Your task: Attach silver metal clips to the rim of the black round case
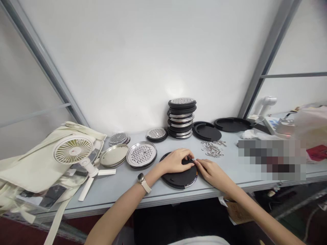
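Note:
A round black disc point(176, 177) lies flat near the bench's front edge, with a shiny metal rim showing along its right side. My left hand point(177, 160) rests over its upper part, thumb and fingers curled together near the right rim. From the right, my right hand point(208, 170) meets it there with its fingertips pinched. Between the fingertips is something small that I cannot make out. Just beyond my right hand lies a pile of bent metal wire clips point(213, 149). Left of the disc sit round perforated metal plates point(141, 154).
Behind my hands rises a stack of black-rimmed metal discs point(182, 119). Black round trays point(207, 131) stand right of it. Plain metal plates point(113, 156), a white fan point(74, 149) and a cream bag point(38, 166) are at the left. A plastic bag point(311, 126) lies far right.

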A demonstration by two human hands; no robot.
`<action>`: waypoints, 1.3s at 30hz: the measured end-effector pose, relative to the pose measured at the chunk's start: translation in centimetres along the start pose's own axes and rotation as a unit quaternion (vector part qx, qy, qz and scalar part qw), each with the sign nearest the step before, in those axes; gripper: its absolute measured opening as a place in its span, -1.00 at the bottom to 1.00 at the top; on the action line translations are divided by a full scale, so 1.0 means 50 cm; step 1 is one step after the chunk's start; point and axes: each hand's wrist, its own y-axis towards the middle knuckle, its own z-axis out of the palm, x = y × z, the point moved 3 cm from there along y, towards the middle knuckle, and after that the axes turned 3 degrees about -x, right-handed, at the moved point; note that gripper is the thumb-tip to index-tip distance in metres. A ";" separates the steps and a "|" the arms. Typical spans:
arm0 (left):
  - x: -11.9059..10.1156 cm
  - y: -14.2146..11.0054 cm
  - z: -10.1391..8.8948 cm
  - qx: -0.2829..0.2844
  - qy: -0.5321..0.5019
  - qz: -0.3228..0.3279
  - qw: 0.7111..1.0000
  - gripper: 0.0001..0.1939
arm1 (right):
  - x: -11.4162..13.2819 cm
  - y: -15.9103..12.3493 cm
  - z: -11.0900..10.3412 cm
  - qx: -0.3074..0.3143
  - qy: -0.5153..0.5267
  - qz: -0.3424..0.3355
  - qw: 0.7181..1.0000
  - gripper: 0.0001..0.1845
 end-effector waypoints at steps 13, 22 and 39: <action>-0.020 -0.002 -0.002 0.008 0.082 0.075 0.994 -0.85 | -0.005 -0.001 0.009 0.012 -0.028 0.000 1.000 -0.60; -0.020 -0.003 -0.001 0.019 0.095 0.076 0.992 -0.87 | -0.011 -0.004 0.011 0.008 -0.015 0.004 1.000 -0.57; -0.014 -0.001 -0.002 -0.002 0.024 0.054 0.998 -0.89 | -0.001 -0.001 0.003 0.007 0.013 0.008 1.000 -0.56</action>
